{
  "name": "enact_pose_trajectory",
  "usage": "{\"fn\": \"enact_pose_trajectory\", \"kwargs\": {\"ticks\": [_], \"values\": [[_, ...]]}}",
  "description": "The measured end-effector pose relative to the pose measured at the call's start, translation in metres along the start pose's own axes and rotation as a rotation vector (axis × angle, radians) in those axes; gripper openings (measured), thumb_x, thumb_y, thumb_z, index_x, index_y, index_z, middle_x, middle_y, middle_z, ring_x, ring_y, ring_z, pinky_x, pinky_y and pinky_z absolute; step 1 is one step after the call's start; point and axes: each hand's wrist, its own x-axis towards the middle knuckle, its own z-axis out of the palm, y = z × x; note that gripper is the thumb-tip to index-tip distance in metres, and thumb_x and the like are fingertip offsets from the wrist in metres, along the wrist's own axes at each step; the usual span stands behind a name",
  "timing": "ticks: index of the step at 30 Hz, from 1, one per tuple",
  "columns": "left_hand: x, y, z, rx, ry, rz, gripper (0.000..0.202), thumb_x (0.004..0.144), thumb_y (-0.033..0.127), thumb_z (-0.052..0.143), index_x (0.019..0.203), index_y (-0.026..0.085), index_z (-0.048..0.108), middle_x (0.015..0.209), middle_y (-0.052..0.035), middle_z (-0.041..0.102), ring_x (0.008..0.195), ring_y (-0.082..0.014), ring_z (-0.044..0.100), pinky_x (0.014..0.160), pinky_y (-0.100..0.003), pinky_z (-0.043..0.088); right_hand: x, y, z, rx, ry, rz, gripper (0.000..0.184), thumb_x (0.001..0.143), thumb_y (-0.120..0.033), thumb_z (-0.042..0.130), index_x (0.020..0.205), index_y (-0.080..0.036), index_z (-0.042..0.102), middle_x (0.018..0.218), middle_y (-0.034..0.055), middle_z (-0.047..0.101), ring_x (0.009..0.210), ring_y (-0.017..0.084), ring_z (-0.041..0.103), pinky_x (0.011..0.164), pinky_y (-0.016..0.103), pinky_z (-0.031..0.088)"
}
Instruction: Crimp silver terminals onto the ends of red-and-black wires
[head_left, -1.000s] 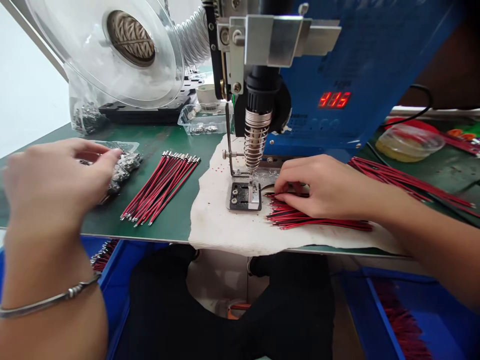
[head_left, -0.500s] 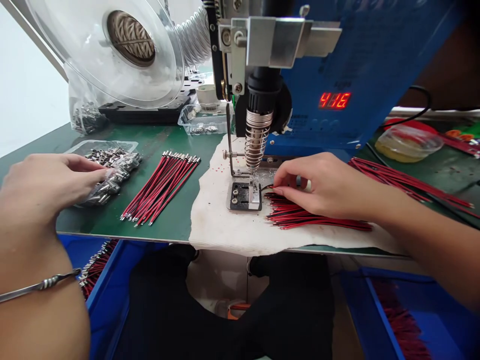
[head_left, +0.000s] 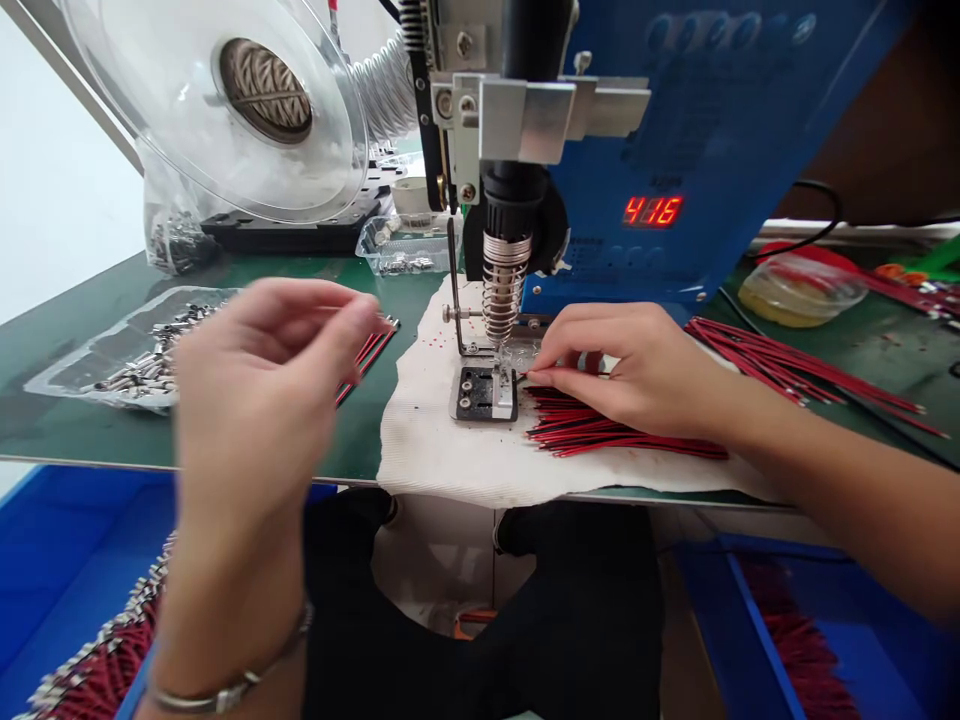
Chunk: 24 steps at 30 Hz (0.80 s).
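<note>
My left hand [head_left: 274,370], slightly blurred, is in the air over the bench with thumb and fingertips pinched. Whatever is between them is hidden. Behind its wrist is a clear plastic tray [head_left: 52,385] of small metal connectors [head_left: 142,370]. Past its fingers, part of a bundle of red and black wires with metal ends [head_left: 371,350] shows. My right hand [head_left: 622,360] pinches a thin wire [head_left: 523,376] beside the small metal fixture [head_left: 480,392], under the spring-wrapped tip [head_left: 504,285] of a soldering machine. Loose red and black wires [head_left: 592,428] lie beneath that hand.
The blue machine body [head_left: 600,250] with a red display stands behind. A clear spool [head_left: 180,110] is at the back left. White cloth [head_left: 442,460] covers the bench middle. Blue bins [head_left: 45,560] with wires sit below on both sides. More wires [head_left: 795,365] lie right.
My left hand has left the connector tray and moved right and closer to the machine, still pinched. My right hand has shifted slightly left in view, still at the fixture.
</note>
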Motion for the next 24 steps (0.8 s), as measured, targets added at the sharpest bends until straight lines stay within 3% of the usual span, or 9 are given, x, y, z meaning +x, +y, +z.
{"fn": "enact_pose_trajectory", "kwargs": {"ticks": [3, 6, 9, 13, 18, 24], "values": [[-0.017, -0.002, 0.030, -0.090, -0.069, -0.019, 0.011, 0.080, 0.031, 0.079, 0.082, 0.020, 0.075, 0.073, -0.0010, 0.069, 0.056, -0.0080, 0.050, 0.051, -0.023, 0.041, 0.002, 0.000, 0.002, -0.005, 0.067, 0.008, 0.010, 0.092, -0.020, 0.062, 0.089, -0.020, 0.072, 0.086, 0.0026, 0.072, 0.074, 0.014, 0.064, 0.067, 0.026, 0.050], [-0.023, -0.013, 0.042, -0.208, -0.109, -0.138, 0.015, 0.079, 0.033, 0.080, 0.082, 0.020, 0.074, 0.076, -0.0018, 0.069, 0.052, -0.0071, 0.047, 0.048, -0.022, 0.039, 0.005, -0.002, 0.005, 0.002, 0.086, 0.012, 0.013, 0.094, -0.023, 0.060, 0.093, -0.022, 0.073, 0.089, 0.0028, 0.073, 0.076, 0.015, 0.066, 0.070, 0.028, 0.051], [-0.026, -0.020, 0.044, -0.227, -0.167, -0.195, 0.017, 0.079, 0.035, 0.080, 0.084, 0.019, 0.075, 0.076, -0.0030, 0.070, 0.051, -0.0076, 0.048, 0.047, -0.023, 0.038, 0.006, -0.004, 0.008, 0.009, 0.098, 0.005, 0.015, 0.095, -0.023, 0.060, 0.093, -0.022, 0.075, 0.090, 0.0035, 0.073, 0.080, 0.015, 0.066, 0.073, 0.028, 0.051], [-0.029, -0.021, 0.042, -0.165, -0.214, -0.175, 0.016, 0.079, 0.034, 0.080, 0.085, 0.020, 0.078, 0.074, -0.0031, 0.069, 0.056, -0.0091, 0.051, 0.052, -0.023, 0.041, 0.005, -0.008, 0.011, 0.013, 0.114, 0.053, 0.013, 0.092, -0.019, 0.063, 0.090, -0.021, 0.075, 0.088, 0.0031, 0.074, 0.077, 0.015, 0.066, 0.070, 0.028, 0.051], [-0.030, -0.022, 0.041, -0.182, -0.219, -0.182, 0.017, 0.077, 0.036, 0.082, 0.083, 0.021, 0.078, 0.077, -0.0029, 0.071, 0.065, -0.0110, 0.057, 0.057, -0.021, 0.043, 0.005, -0.009, 0.015, 0.016, 0.135, 0.066, 0.006, 0.087, -0.019, 0.068, 0.086, -0.020, 0.074, 0.080, 0.0007, 0.074, 0.065, 0.012, 0.062, 0.057, 0.026, 0.048], [-0.032, -0.021, 0.041, -0.112, -0.231, -0.192, 0.012, 0.078, 0.034, 0.080, 0.081, 0.022, 0.078, 0.078, -0.0031, 0.072, 0.067, -0.0116, 0.059, 0.056, -0.020, 0.041, 0.005, -0.010, 0.016, -0.007, 0.156, 0.024, 0.010, 0.088, -0.015, 0.065, 0.087, -0.018, 0.075, 0.084, 0.0031, 0.076, 0.069, 0.013, 0.067, 0.061, 0.027, 0.051]]}}
